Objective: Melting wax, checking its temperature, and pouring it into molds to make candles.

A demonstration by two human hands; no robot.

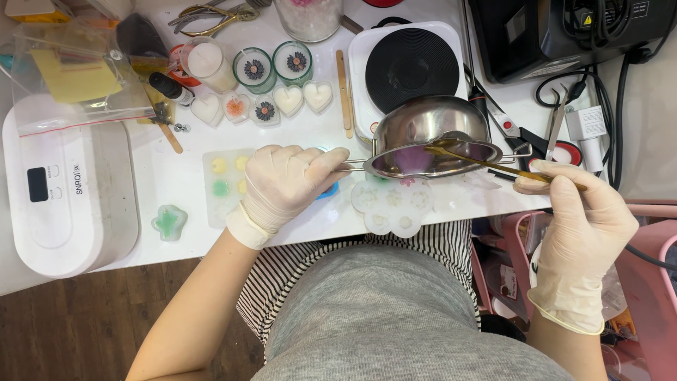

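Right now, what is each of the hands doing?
Left hand: closed on the wire handle of the small steel melting pot.
Right hand: closed on a thin gold-coloured spoon dipped into that pot.

One head-worn camera looks steeply down, close over the white table [176, 183].

Bright, even overhead light with soft shadows, glare on the steel pot [431, 134], and slight wide-angle bending at the edges.
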